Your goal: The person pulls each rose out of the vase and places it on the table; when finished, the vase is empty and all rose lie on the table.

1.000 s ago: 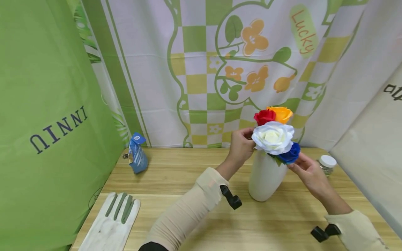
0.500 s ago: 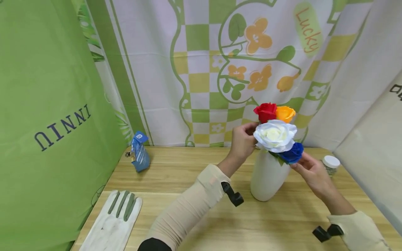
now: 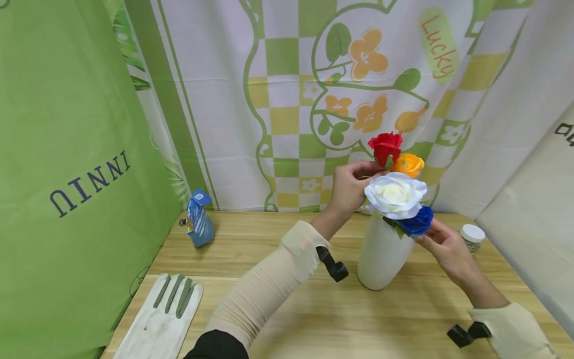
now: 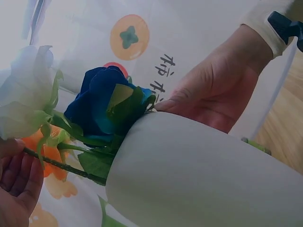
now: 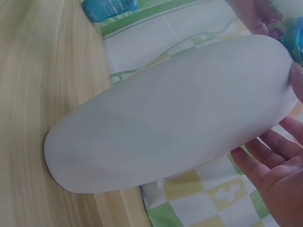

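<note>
My left hand (image 3: pixel 347 192) pinches the stem (image 4: pixel 66 165) of the red rose (image 3: pixel 385 148), which stands higher than the other blooms. That stem runs down into the mouth of a tall white vase (image 3: pixel 383 259) on the table. An orange rose (image 3: pixel 409 165), a white rose (image 3: pixel 395 195) and a blue rose (image 3: pixel 418 222) cluster over the rim, their lower stems hidden inside. With thumb at the rim and fingers along the side, my right hand (image 3: pixel 450 252) holds the upper vase, as the right wrist view shows.
A small jar (image 3: pixel 472 237) with a white lid stands behind the right hand. Toward the far left is a blue bag (image 3: pixel 200 219) with a clip. A white and grey glove (image 3: pixel 159 319) lies at the front left. Printed curtains (image 3: pixel 215 99) surround the wooden table (image 3: pixel 323 309).
The red rose has risen above the orange and white ones, with my left hand moving slightly upward along with it. My right hand stays at the vase.
</note>
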### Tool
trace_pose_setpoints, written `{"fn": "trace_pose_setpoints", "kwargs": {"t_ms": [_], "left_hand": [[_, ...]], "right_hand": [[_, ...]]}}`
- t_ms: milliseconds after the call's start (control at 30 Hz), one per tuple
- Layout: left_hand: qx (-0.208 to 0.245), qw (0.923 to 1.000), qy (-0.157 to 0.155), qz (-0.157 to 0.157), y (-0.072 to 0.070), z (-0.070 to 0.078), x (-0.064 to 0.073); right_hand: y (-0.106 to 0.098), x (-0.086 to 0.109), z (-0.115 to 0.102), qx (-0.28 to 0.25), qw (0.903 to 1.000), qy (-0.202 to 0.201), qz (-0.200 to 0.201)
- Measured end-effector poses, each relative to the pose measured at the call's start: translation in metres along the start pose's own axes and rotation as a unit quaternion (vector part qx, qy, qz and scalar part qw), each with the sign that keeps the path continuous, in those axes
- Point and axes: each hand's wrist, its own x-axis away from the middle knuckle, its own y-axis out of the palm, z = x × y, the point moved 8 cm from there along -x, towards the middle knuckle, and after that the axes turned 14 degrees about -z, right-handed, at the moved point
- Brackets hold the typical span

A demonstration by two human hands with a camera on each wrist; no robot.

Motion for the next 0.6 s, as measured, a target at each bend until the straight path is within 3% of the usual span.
{"fn": "trace_pose_setpoints", "kwargs": {"t_ms": [200,400,600], "left_hand": [[0.006,1.0,0.002,0.004,-0.001,0.004,-0.002],[0.019,0.9995,0.025,0.007,-0.007,0.026,-0.013],[0.017,0.9995,0.026,-0.01,-0.008,0.041,-0.025]], "right_hand": [[0.0,-0.001,0.001,-0.001,1.0,-0.002,0.0],[0.0,-0.002,0.001,-0.007,1.0,-0.003,-0.002],[-0.002,0.0,0.001,0.005,0.9999,-0.003,0.01]]}}
